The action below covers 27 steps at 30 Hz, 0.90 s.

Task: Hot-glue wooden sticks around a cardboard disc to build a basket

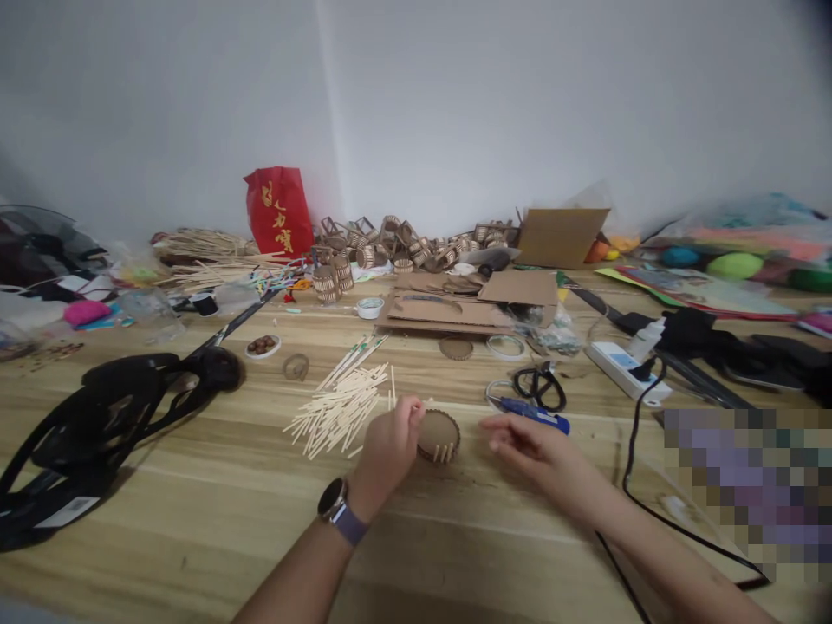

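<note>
A round cardboard base (438,426) with a ridged rim lies on the wooden table, and a few short wooden pegs stand along its near edge. At its left side is my left hand (388,444), a watch on the wrist, its fingertips pinched together; whatever they hold, if anything, is too small to make out. My right hand (536,449) hovers to the right of the base with fingers stretched out, holding nothing visible. Just behind that hand lies a blue glue gun (551,420), partly covered by it. Loose wooden sticks (344,407) form a pile left of the base.
Cardboard sheets (422,314) lie beyond the base, with a tape roll (505,347) in front. Small woven-looking baskets (416,247) are heaped by the wall near a red bag (279,212). A white power strip (627,373) and black cable lie right; black straps (136,407) lie left.
</note>
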Tool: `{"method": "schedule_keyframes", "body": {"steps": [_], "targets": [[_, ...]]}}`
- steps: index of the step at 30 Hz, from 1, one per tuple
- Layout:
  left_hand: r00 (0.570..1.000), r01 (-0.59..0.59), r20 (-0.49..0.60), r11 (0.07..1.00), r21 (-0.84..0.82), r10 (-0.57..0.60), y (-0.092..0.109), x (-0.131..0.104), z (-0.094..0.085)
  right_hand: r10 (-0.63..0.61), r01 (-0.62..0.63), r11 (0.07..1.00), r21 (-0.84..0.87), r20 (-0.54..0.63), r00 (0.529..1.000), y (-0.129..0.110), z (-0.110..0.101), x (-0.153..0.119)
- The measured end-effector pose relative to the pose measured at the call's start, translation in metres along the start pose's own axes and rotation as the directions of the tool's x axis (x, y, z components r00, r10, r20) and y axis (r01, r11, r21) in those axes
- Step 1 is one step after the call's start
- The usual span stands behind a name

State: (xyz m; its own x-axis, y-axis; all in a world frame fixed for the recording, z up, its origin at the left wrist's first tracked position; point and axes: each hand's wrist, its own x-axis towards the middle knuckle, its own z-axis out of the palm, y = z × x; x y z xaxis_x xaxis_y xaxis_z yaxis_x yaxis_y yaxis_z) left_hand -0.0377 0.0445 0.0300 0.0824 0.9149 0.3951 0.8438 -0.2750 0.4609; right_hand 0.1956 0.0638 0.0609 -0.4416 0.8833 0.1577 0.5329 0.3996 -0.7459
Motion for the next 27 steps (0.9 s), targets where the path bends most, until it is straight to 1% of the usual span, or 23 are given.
{"method": "schedule_keyframes", "body": {"steps": [3, 5, 8, 11, 13, 15, 16, 18, 21, 24, 27], "targets": [[0.988, -0.154, -0.002, 0.985, -0.083, 0.154, 0.012, -0.009, 0.004, -0.098, 0.097, 0.99, 0.103, 0.001, 0.995, -0.021, 0.015, 0.009], [0.978, -0.205, 0.017, 0.967, -0.152, 0.21, 0.018, -0.013, 0.005, -0.169, 0.17, 0.979, 0.117, -0.012, 0.985, -0.029, 0.022, 0.014], [0.978, -0.197, 0.023, 0.951, -0.238, 0.208, 0.022, -0.014, 0.004, -0.235, 0.237, 0.964, 0.121, -0.034, 0.971, -0.031, 0.025, 0.017], [0.986, -0.168, -0.029, 0.958, -0.233, 0.166, 0.018, -0.011, 0.002, -0.243, 0.246, 0.966, 0.08, -0.041, 0.969, -0.024, 0.017, 0.021], [0.984, -0.169, -0.088, 0.965, -0.202, 0.154, 0.011, -0.008, 0.002, -0.215, 0.215, 0.977, 0.007, 0.009, 0.977, -0.018, 0.009, 0.024], [0.979, -0.194, -0.097, 0.967, -0.166, 0.18, 0.002, -0.004, 0.005, -0.178, 0.185, 0.98, -0.077, 0.087, 0.98, -0.014, 0.003, 0.027], [0.976, -0.214, -0.065, 0.967, -0.142, 0.206, -0.002, -0.002, 0.008, -0.163, 0.178, 0.978, -0.112, 0.131, 0.978, -0.012, 0.001, 0.029], [0.965, -0.257, 0.032, 0.963, -0.088, 0.26, -0.009, 0.0, 0.015, -0.14, 0.174, 0.972, -0.157, 0.208, 0.968, -0.01, 0.003, 0.031], [0.947, -0.27, 0.169, 0.962, -0.032, 0.272, -0.013, 0.0, 0.025, -0.11, 0.163, 0.971, -0.177, 0.275, 0.955, -0.006, 0.013, 0.031], [0.946, -0.247, 0.215, 0.969, -0.011, 0.244, -0.011, -0.002, 0.03, -0.1, 0.16, 0.966, -0.203, 0.276, 0.956, -0.002, 0.022, 0.03], [0.944, -0.24, 0.229, 0.971, -0.013, 0.237, -0.009, -0.001, 0.03, -0.142, 0.202, 0.956, -0.215, 0.266, 0.954, 0.002, 0.025, 0.031]]}}
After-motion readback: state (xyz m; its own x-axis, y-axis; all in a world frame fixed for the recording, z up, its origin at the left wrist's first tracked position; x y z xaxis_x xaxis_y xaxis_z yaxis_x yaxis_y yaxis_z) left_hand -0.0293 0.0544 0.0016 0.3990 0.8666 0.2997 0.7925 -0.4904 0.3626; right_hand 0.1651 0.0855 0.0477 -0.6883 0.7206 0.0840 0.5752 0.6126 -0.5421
